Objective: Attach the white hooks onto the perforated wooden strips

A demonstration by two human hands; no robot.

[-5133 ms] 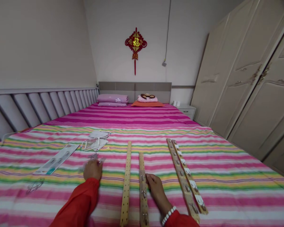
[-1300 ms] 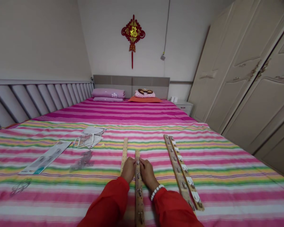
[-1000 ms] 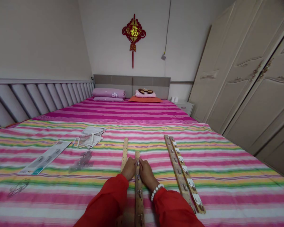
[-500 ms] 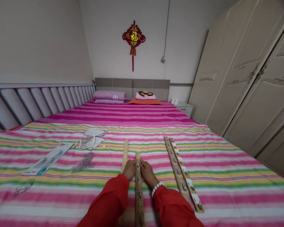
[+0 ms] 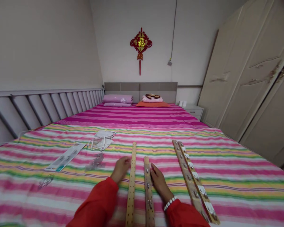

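Note:
Two narrow wooden strips lie lengthwise on the striped bed cover (image 5: 227, 164) in front of me. The left strip (image 5: 132, 179) is plain and full of holes. The right strip (image 5: 147, 186) carries small metal hooks. My right hand (image 5: 156, 178) lies flat just right of the hooked strip, fingers stretched and touching its edge. My left hand (image 5: 120, 168) is left of the plain strip, off the wood and blurred by motion. It is nearest a small clear packet (image 5: 96, 162).
A pair of strips fitted with white hooks (image 5: 194, 179) lies to the right. A long card pack (image 5: 65, 156), white packets (image 5: 101, 142) and a clear wrapper (image 5: 45, 182) lie to the left. Pillows (image 5: 118, 99) sit by the headboard. A wardrobe (image 5: 251, 78) lines the right side.
Both hands were pinched together at the far end of the hooked strip. Now my left hand has swung left across the plain strip, and my right hand rests beside the hooked one.

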